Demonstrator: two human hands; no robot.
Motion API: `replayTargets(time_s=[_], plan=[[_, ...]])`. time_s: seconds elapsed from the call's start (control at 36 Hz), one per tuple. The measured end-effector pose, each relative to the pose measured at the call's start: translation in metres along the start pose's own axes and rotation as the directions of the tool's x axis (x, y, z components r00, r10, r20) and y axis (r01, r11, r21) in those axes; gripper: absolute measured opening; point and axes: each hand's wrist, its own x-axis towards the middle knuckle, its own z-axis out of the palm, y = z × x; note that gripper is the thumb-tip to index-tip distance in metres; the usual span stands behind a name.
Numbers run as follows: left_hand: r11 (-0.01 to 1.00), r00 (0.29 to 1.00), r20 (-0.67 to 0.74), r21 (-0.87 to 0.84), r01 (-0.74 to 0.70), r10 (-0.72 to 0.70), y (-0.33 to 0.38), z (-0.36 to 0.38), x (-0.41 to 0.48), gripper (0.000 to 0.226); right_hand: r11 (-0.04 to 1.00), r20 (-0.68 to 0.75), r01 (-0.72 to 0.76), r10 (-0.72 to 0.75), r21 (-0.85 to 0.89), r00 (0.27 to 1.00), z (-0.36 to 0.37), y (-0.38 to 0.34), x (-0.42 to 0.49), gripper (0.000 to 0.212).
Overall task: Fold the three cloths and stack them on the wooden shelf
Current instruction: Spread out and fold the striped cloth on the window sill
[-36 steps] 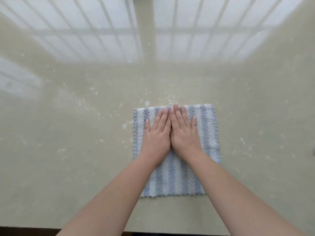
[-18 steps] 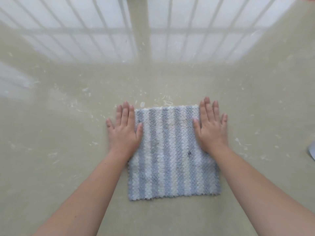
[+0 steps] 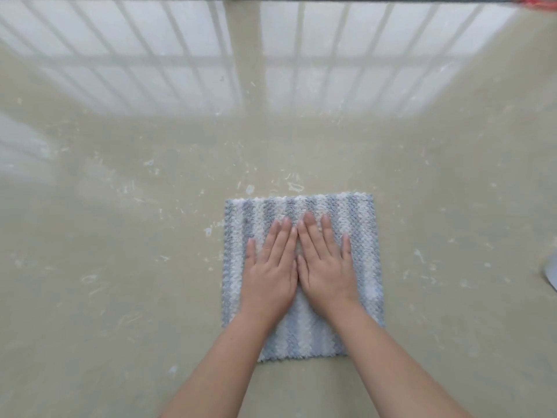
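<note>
Bare skin met fleece at the middle of the scene: the left hand and the right hand both lay flat and open, palms down, fingers straight and close together, gripping nothing. The two hands sat side by side and touched along their inner edges, index fingers meeting near the tips. Both forearms reached in from the bottom edge of the view and crossed the near part of the cloth.

Under the palms lay the striped cloth, a fluffy piece with grey-blue and white bands running away from the person. It lay spread flat, roughly square, with its far edge straight and its sides showing left and right of the hands. Its near edge peeked out between the two forearms. Whether it was one layer or folded could not be told.

The cloth rested on a glossy pale beige table, scuffed with many small white marks and flecks around the cloth. The far half of the surface mirrored a barred window as a bright grid. At the right edge a pale grey object was cut off by the frame and could not be made out. A bit of red showed at the top right corner, also too small to tell.
</note>
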Motion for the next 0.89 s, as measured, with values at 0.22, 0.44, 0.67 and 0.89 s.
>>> replayTargets(time_s=[0.22, 0.44, 0.67, 0.89], plan=[[0.993, 0.994, 0.022, 0.067, 0.102, -0.104, -0.036, -0.011, -0.012, 0.055, 0.979, 0.006, -0.203, 0.203, -0.004, 0.979, -0.014, 0.053, -0.015, 0.058], [0.984, 0.987, 0.000, -0.070, 0.162, -0.162, -0.027, -0.019, -0.019, 0.059, 0.953, 0.066, -0.299, 0.302, -0.054, 0.951, -0.025, 0.046, -0.016, 0.062], [0.989, 0.997, -0.055, -0.131, -0.064, 0.057, 0.027, 0.008, -0.039, 0.052, 0.996, -0.142, -0.075, 0.067, -0.056, 0.988, 0.003, -0.005, -0.050, 0.069], [0.999, 1.000, 0.004, -0.018, -0.028, 0.028, 0.019, 0.011, -0.051, 0.051, 0.999, -0.076, -0.042, 0.041, -0.019, 0.996, 0.006, 0.003, -0.057, 0.070]])
